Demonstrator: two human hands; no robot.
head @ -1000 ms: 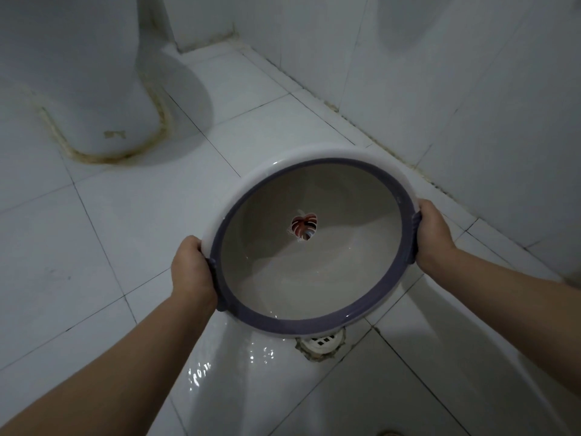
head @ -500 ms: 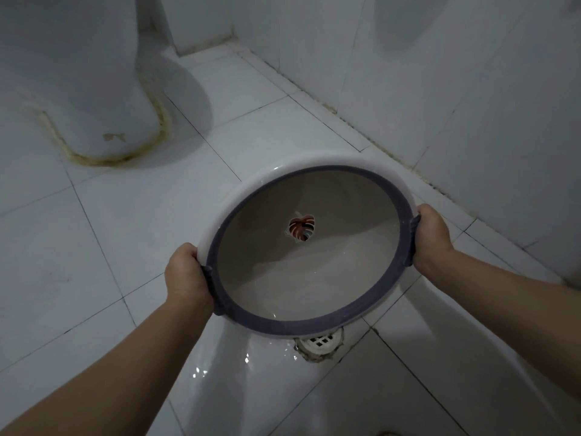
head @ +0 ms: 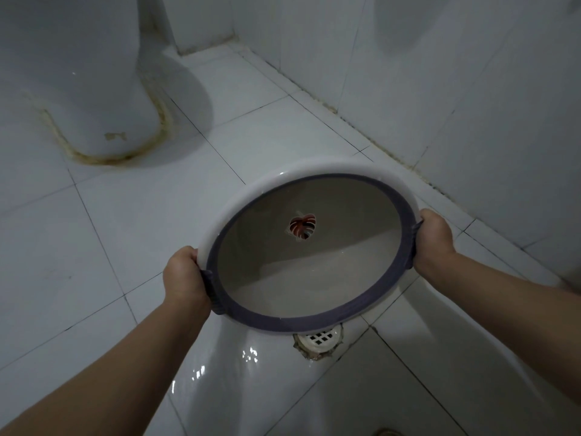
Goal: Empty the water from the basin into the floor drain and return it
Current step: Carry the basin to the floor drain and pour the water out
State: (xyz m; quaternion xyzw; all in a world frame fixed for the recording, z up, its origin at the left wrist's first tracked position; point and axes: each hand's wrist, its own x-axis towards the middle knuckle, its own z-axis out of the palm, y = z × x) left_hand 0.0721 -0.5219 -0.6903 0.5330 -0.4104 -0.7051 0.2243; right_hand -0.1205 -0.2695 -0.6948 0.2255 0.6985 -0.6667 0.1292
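Gripping the basin [head: 314, 278] by its rim, your left hand [head: 184, 276] and right hand [head: 435, 243] curl around opposite sides. You hold it tilted toward you, just above the floor drain [head: 319, 339].

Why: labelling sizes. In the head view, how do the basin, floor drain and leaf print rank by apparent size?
Largest first:
basin, nearest the camera
floor drain, partly hidden behind the basin's rim
leaf print, smallest

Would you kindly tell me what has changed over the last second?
The basin has tipped a little further, its left side dipping slightly. The left hand and right hand keep their grip on its rim. It stays above the floor drain, with water pooled inside.
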